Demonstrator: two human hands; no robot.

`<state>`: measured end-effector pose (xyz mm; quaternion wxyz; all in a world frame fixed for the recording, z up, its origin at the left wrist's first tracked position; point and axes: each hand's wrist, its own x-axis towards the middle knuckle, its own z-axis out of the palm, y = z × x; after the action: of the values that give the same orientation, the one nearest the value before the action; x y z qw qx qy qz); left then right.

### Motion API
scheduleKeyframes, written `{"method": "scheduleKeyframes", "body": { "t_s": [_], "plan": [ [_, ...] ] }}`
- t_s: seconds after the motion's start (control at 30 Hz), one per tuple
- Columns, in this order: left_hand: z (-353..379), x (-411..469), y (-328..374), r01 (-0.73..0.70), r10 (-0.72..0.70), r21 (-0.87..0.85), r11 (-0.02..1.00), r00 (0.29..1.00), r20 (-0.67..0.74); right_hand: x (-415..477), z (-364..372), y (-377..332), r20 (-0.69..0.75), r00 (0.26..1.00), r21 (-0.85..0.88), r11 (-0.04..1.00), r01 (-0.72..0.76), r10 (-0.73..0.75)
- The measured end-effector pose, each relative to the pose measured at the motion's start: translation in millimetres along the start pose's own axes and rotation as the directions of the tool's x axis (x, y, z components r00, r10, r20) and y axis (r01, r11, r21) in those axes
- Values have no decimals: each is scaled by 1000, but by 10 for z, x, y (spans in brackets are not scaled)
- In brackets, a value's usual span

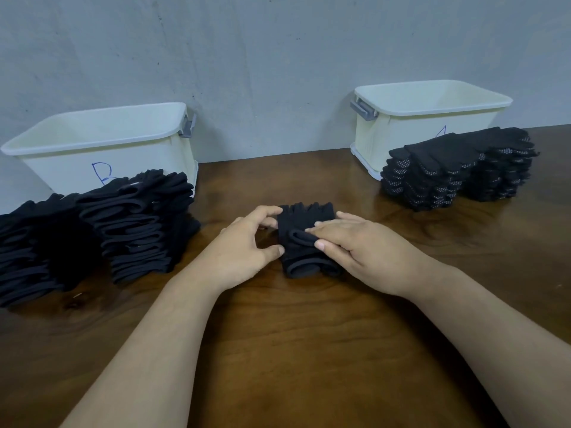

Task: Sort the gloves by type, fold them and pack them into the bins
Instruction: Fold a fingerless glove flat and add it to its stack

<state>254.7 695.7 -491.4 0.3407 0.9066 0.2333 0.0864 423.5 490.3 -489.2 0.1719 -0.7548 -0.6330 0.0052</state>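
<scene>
My left hand [247, 242] pinches the edge of a folded plain black glove [304, 239] on the bench [278, 350], my right hand [364, 251] presses it flat-fingered, and with the plain stack [133, 223] and dotted stack [457, 171] outside bin B [92, 131] and bin A [432, 100], I judge packing mostly remains.

Soft, even indoor light, rather dim, seemingly from overhead, with no hard shadows. The wooden table [309, 350] carries a dull sheen at centre and right of the frame. Faint, blurred shadows sit at the foot of the plain glove stacks [92, 230] at left, which sink into near-solid black toward the lower left edge. The folded glove [306, 223] at centre shows its folds only as thin grey rims. White dots on the dotted stack [457, 174] at right are legible. Wide-angle bending tilts the left bin [61, 168] and right bin [386, 134] outward and bows the table's far edge; the whole frame is slightly soft
</scene>
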Motion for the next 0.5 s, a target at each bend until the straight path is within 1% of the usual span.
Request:
{"method": "scheduleKeyframes", "body": {
  "t_s": [0.07,0.17,0.3,0.37,0.43,0.5],
  "plan": [
    [3,-8,0,-2,2,10,1000,1000,0,-31,-23,-17,-13,1000,-4,1000,16,-16],
    [8,-17,11,-17,17,27,999,1000,1,-74,-46,-24,43,998,2,999,50,-50],
    [6,-18,24,8,-8,42,999,1000,1,-75,-40,-31,112,993,25,999,26,-28],
    [8,-26,34,-16,16,27,1000,1000,-13,-64,-25,-45,125,992,23,999,29,-32],
    [14,-37,77,-29,27,-19,999,995,-92,-67,-3,-59,142,990,16,1000,22,-24],
    [31,-58,186,-55,46,-36,998,973,-225,-81,7,-81,142,990,25,1000,5,-8]
  ]
}}
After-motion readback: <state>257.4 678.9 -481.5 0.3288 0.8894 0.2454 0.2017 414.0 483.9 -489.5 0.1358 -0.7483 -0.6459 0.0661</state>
